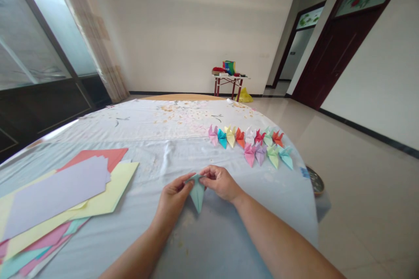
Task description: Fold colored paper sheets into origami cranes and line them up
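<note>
Pinching teal paper (pixel 197 192): left hand (pixel 172 199), right hand (pixel 222 182).

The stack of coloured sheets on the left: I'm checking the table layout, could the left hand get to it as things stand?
Probably yes. Only bare tablecloth lies between the left hand and the stack of coloured sheets, though that hand pinches the folded teal paper with the right hand.

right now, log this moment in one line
left hand: pinches teal folded paper | right hand: pinches same paper | beside left: coloured paper sheets | ahead right: paper cranes
</note>
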`<state>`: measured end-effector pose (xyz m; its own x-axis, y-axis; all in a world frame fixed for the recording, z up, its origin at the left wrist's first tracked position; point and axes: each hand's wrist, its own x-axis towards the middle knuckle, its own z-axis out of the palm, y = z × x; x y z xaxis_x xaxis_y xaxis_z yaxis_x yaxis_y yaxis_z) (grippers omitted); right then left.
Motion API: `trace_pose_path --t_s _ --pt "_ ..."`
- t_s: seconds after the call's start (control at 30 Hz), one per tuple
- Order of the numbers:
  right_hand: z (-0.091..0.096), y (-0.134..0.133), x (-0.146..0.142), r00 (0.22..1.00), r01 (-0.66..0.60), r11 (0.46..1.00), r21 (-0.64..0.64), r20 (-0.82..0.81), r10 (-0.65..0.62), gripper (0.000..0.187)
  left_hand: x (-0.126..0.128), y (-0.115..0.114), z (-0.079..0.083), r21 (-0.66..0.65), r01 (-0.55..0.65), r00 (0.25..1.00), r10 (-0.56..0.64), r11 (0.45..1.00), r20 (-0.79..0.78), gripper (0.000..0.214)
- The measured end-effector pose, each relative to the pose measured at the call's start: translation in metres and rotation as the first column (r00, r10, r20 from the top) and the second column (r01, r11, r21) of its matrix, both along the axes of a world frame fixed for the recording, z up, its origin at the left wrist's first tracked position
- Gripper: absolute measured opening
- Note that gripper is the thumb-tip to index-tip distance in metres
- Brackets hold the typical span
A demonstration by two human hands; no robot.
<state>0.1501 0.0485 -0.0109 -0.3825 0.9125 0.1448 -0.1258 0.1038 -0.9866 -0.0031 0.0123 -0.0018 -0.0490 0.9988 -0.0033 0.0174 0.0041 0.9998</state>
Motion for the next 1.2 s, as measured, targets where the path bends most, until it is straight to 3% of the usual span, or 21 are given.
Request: trace_pose_path --t_s 0.13,0.27,0.47,0.67,0.8,1.03,1.2 --pt "0.002 0.001 0.002 1.000 -0.011 1.000 -0.026 -0.019 0.011 0.027 0.003 -0.005 0.007 -0.035 0.017 0.998 -0.014 0.999 0.062 0.025" --pt "0.004 0.001 0.003 1.000 -0.009 1.000 -0.028 0.000 0.009 0.027 0.001 -0.006 0.012 -0.073 0.125 0.983 -0.114 0.989 0.143 0.029" --pt "0.001 0.001 0.005 0.999 0.006 1.000 -0.001 0.036 -0.006 0.024 -0.002 -0.002 0.002 -0.105 0.191 0.956 -0.161 0.976 0.247 0.037" --pt "0.002 0.001 0.013 0.995 -0.060 0.998 -0.010 0.075 0.060 0.022 -0.001 -0.001 0.002 -0.158 0.109 0.979 -0.078 0.981 0.190 0.030" --pt "0.010 -0.001 0.020 0.985 -0.155 0.988 -0.014 0.070 0.156 0.036 0.001 -0.002 0.007 -0.119 0.066 0.989 -0.050 0.991 0.140 0.032" --pt "0.014 -0.002 0.019 0.969 -0.043 0.999 -0.014 0.242 0.045 0.025 0.004 -0.002 0.005 -0.046 0.045 0.999 -0.043 0.998 0.033 0.037" --pt "0.011 -0.001 0.018 0.969 -0.033 0.999 -0.008 0.245 0.034 0.023 0.002 0.001 0.001 -0.040 0.041 0.999 -0.041 0.998 0.012 0.035"
